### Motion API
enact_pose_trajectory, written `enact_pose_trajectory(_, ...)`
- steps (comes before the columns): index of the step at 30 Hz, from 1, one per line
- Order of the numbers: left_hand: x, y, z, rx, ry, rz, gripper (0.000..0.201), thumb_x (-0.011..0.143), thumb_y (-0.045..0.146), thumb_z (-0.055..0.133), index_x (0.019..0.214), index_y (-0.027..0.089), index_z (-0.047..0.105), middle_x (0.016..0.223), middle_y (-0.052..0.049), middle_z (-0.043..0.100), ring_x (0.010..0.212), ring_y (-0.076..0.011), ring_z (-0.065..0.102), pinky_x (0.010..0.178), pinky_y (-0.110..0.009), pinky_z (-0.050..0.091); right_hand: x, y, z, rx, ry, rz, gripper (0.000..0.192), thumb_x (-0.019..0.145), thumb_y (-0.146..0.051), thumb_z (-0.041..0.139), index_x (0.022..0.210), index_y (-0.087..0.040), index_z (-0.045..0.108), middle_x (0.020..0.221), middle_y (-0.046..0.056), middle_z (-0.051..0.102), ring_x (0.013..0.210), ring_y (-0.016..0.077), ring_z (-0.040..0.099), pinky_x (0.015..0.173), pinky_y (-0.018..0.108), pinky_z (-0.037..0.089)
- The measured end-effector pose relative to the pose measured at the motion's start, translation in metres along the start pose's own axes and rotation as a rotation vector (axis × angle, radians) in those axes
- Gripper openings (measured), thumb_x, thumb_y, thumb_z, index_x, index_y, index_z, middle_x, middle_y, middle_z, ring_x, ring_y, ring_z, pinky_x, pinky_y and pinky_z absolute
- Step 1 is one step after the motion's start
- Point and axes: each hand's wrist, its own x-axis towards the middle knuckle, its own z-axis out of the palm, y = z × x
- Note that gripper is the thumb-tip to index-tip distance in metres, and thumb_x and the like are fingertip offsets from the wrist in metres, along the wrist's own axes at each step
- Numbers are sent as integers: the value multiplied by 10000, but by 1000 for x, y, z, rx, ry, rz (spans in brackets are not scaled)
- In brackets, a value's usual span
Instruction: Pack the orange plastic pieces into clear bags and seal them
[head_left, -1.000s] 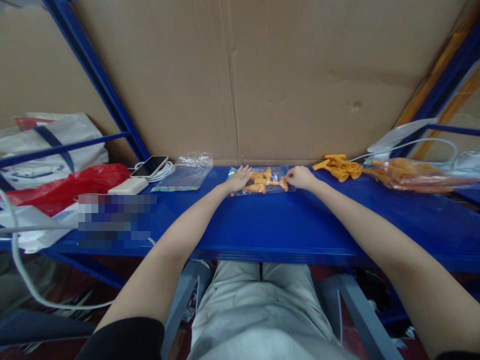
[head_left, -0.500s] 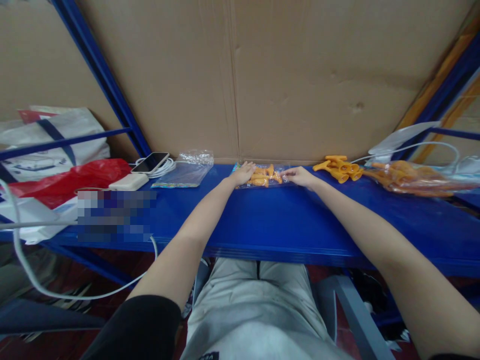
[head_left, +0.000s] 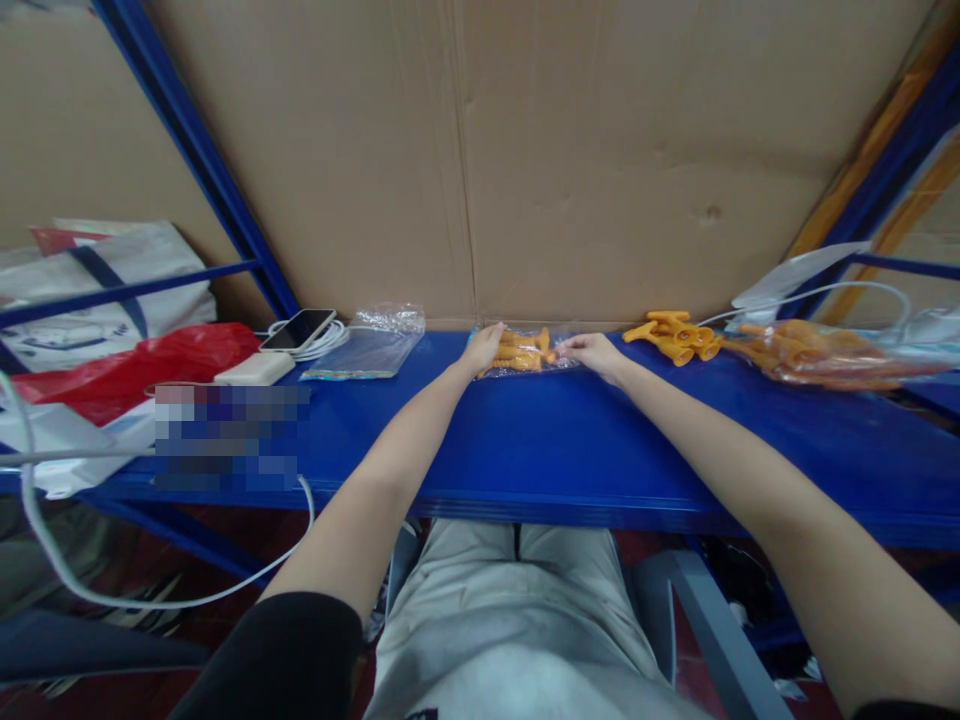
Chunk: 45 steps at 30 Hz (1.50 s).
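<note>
A clear plastic bag (head_left: 519, 371) with several orange plastic pieces (head_left: 525, 350) inside lies near the back of the blue table. My left hand (head_left: 484, 348) is closed around its left end, the fingertips partly hidden. At the right end my right hand (head_left: 594, 352) pinches the bag's edge with thumb and fingers. The orange pieces have wide, flared ends. A flat clear bag (head_left: 367, 352) with a coloured edge rests to the left of my hands. Loose orange pieces (head_left: 673, 338) of the same kind sit in a pile to the right.
Another bag of orange pieces (head_left: 817, 352) lies far right. On the left are a phone (head_left: 298, 330) on a coiled white cable, a white block (head_left: 256, 369), a red plastic bag (head_left: 142, 365) and a cloth bag (head_left: 169, 280). Cardboard (head_left: 600, 170) stands behind the table.
My left hand has gone from lying flat on the bag to gripping its left end. The orange pieces inside have shifted a little; my right hand has moved slightly left.
</note>
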Motion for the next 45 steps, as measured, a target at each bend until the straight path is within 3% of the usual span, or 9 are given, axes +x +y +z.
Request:
enact_pose_trajectory(9,2,3,-3,198,37,60,390,991,229,397,1188,165,728,1295,-75,721,1295,-239,609,1137,-318,430,-8,-11,-2,304,-26,139,207,820,3,685,700,-159,730,834,50,785,814,146,751,959,327,590)
enact_pose_trajectory(13,4,3,3,283,-15,43,413,1007,231,346,1204,135,697,1312,-117,696,1277,-230,610,1139,-331,421,-8,-15,2,257,20,203,275,838,37,638,652,-157,696,754,63,768,778,153,749,950,337,595)
enact_pose_trajectory(16,3,4,6,323,-52,71,468,1030,231,270,1254,103,661,1397,-138,638,1381,-220,524,1221,-351,309,-10,-18,1,166,-15,227,279,820,53,634,656,-159,710,694,46,753,788,156,747,982,345,577)
enact_pose_trajectory(22,4,0,7,316,-95,105,550,1040,246,187,1339,95,623,1512,-121,553,1486,-198,402,1270,-337,201,-7,-12,-6,152,-34,118,83,759,-76,750,759,-153,782,866,62,797,943,193,744,1018,351,547)
enact_pose_trajectory(27,8,-9,9,290,-76,130,525,1055,365,236,1374,188,614,1522,-64,552,1500,-210,383,1282,-381,176,-3,-9,-5,-49,1,88,89,744,-86,739,776,-147,796,896,48,796,966,213,728,986,355,549)
enact_pose_trajectory(30,10,-11,10,309,-85,136,540,1052,350,224,1398,172,598,1551,-68,517,1507,-200,371,1275,-364,199,-5,-12,-6,-124,-19,105,82,752,-99,735,778,-142,800,898,45,793,966,208,720,1024,363,518)
enact_pose_trajectory(37,12,-12,11,340,-68,105,551,1047,291,201,1408,113,579,1568,-107,488,1497,-192,388,1272,-358,210,-9,-13,-12,63,-139,161,145,730,-90,734,843,-151,799,992,58,793,1000,191,714,1058,366,500)
enact_pose_trajectory(41,12,-13,10,304,-75,169,543,1051,293,191,1354,169,625,1484,-69,589,1439,-194,470,1272,-387,232,-5,-9,-15,124,-113,110,144,748,-100,717,857,-152,796,1105,80,779,1089,194,695,1097,360,466)
enact_pose_trajectory(45,6,-6,9,342,-83,143,553,1053,259,175,1355,121,617,1484,-90,585,1449,-181,456,1266,-325,229,-2,-5,-14,63,-170,53,201,796,-109,677,948,-163,798,1149,62,770,1132,191,679,1116,374,448)
